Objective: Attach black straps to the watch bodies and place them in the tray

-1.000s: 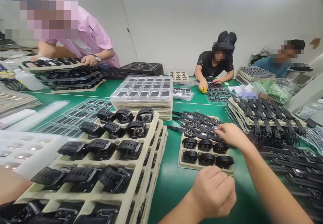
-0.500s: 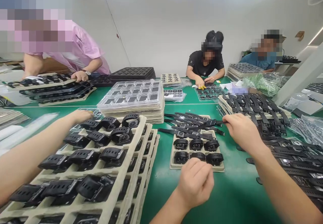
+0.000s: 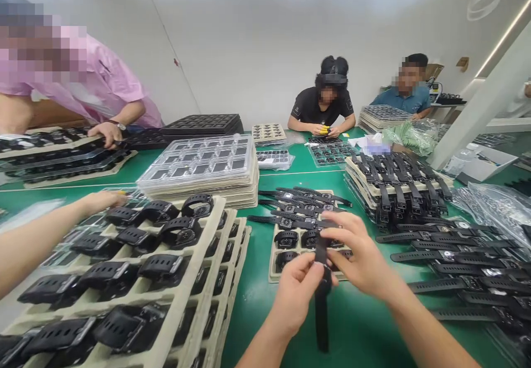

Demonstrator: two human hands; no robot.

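A black smartwatch (image 3: 322,321) hangs upright between my hands, its strap unfastened and one strap end pointing down. My left hand (image 3: 295,289) pinches it near the case, thumb in front. Beside it, the fingers of my right hand (image 3: 360,249) close on the upper strap. Just behind is a beige pulp tray (image 3: 271,263). Looped watches (image 3: 286,239) sit in its front cells, partly hidden by my hands. Several flat, open-strapped watches (image 3: 286,206) lie across its back part.
Stacked trays of looped watches (image 3: 160,268) stand at left, where another person's arm (image 3: 45,235) reaches in. Open-strapped watches (image 3: 456,254) cover the right side. Behind are a clear-lidded tray stack (image 3: 199,160) and another watch-laden stack (image 3: 352,185). Three co-workers sit or lean across the table.
My right hand has drawn a watch from the tray's back toward me. My left hand, a closed fist before, now grips that watch too. The view has shifted slightly right.
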